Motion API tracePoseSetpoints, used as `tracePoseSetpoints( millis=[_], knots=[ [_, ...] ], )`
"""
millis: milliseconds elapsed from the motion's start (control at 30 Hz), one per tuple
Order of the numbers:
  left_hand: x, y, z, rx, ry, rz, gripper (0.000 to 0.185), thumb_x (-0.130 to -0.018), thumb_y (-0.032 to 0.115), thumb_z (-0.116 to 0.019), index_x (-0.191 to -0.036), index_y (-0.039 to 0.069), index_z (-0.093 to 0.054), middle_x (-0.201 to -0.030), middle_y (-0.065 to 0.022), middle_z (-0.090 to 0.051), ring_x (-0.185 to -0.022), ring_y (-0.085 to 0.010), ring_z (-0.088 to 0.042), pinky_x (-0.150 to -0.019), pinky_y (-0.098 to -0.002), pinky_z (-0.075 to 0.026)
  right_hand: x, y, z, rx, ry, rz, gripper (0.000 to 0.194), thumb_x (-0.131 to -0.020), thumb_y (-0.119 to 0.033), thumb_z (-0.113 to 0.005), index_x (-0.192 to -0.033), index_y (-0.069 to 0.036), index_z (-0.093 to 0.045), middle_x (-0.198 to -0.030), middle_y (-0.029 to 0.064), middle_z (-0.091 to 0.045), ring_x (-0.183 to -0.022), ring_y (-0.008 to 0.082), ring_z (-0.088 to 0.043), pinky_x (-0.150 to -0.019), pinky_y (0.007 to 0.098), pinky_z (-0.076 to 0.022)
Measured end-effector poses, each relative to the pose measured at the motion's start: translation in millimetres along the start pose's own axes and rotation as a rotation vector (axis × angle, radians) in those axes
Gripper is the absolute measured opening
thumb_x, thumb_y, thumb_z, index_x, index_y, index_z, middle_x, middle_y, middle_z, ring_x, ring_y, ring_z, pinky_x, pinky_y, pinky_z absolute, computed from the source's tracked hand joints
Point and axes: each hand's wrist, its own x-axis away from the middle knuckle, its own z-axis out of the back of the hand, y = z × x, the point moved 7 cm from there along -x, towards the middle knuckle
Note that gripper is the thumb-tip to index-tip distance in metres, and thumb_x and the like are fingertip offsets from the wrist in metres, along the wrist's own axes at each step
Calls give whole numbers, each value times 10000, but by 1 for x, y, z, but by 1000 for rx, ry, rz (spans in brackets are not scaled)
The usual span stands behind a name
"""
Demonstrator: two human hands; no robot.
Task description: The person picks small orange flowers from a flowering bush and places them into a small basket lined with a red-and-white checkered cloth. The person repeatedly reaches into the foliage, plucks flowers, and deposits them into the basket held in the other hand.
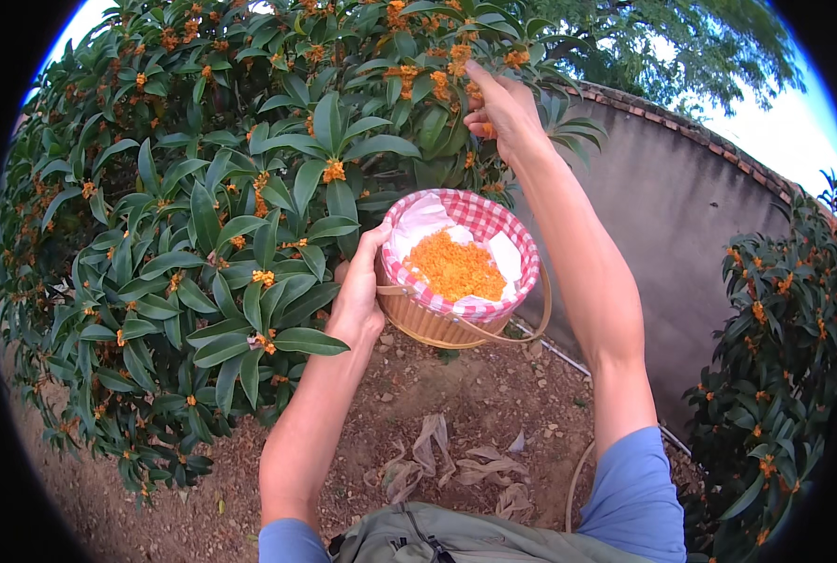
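My left hand (359, 285) grips the left side of a wicker basket (432, 325), its thumb on the rim. A red-and-white checked cloth liner (485, 211) covers the basket's rim, with white paper (506, 257) inside it. On the paper lies a heap of small orange blossoms (454, 267). Above and right of the basket, my right hand (499, 105) reaches to an orange flower cluster (459, 60) on a leafy osmanthus shrub (327, 130). Its thumb and forefinger are at the cluster; whether they pinch it cannot be made out.
A grey plastered wall (629, 183) topped with bricks runs behind on the right. Another flowering shrub (777, 338) stands at the far right. Crumpled plastic sheeting (425, 457), a hose (579, 482) and a thin white pipe (566, 359) lie on the stony soil (390, 394).
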Motion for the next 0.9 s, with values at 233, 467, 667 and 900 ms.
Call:
tracePoseSetpoints(
  millis=[233,467,667,900],
  knots=[
    [-4,-2,1,3,-60,29,577,-897,427,-668,-1314,33,-606,-1304,-105,-647,-1198,-214,-608,-1047,-377,-461,4,1,6,87,-63,78,241,-919,-246,-712,-903,-31,-605,-696,30,-628,-516,81,-567,-465,199,-440],
    [-5,-8,-1,52,-74,66,616,-867,447,-702,-1319,41,-599,-1306,-101,-646,-1196,-207,-607,-1050,-371,-456,27,-2,-3,-7,-305,47,149,-966,-158,-618,-1017,-25,-575,-636,18,-585,-465,74,-512,-422,196,-387],
    [-15,-15,13,84,6,49,583,-835,390,-760,-1248,1,-628,-1222,-119,-681,-1099,-202,-659,-985,-359,-513,29,9,-8,-20,-412,-66,185,-968,-120,-523,-1097,6,-565,-607,8,-536,-451,73,-453,-403,212,-354],
    [-20,-16,14,95,9,63,566,-830,368,-770,-1223,-14,-632,-1192,-128,-685,-1056,-209,-675,-948,-365,-541,25,4,5,16,-391,-3,342,-971,-186,-497,-1219,22,-607,-616,-13,-503,-524,68,-466,-477,234,-398]
  ],
)
